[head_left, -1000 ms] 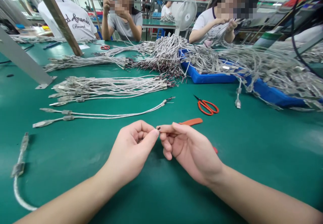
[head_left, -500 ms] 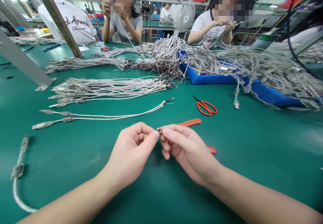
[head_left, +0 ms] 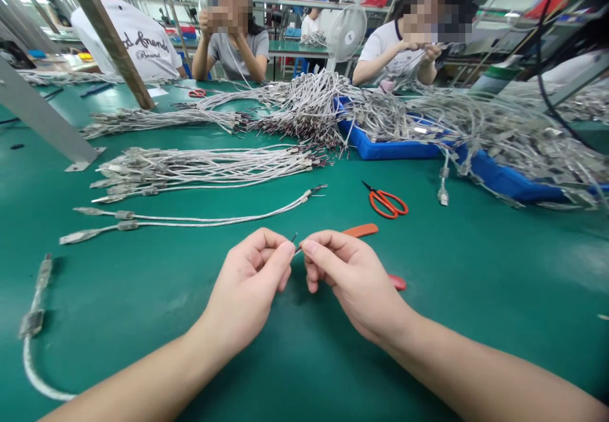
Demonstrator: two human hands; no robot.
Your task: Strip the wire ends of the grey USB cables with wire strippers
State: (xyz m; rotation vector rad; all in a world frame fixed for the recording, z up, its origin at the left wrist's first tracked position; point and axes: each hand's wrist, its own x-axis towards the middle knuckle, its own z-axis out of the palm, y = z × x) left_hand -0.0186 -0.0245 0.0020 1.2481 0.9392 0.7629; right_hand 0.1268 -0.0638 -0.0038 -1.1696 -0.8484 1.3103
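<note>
Thin dark wire end (head_left: 294,237): held in the air at mid-bench, toward the near edge, in the narrow gap between the two hands. Right hand (head_left: 354,280): thumb and forefinger pressed together at the wire, apparently pinching it. Left hand (head_left: 245,292): fingers curled closed, thumb tip just beside the wire; whether it grips the wire too cannot be told. Both wrists are raised off the green bench top (head_left: 480,282), which seems to steady the fine work. Orange-handled hand tool (head_left: 360,230): lying just beyond the right hand, its red second grip (head_left: 397,282) showing past the right hand's far side and the middle of the tool hidden. Orange-handled scissors (head_left: 386,204): farther toward the bench's far side, within reach of the right hand. Two loose grey-white cables (head_left: 190,219): lying side by side, connectors to the left. Bundled cables (head_left: 204,168): a parallel sheaf beyond them, laid straight, apparently to keep the ends aligned. Blue plastic tray (head_left: 394,149): along the far right of the bench, heaped and overflowing with tangled cables (head_left: 504,130). Single cable (head_left: 35,323): curving off the near left edge. Two co-workers (head_left: 233,47) sit across the bench.
</note>
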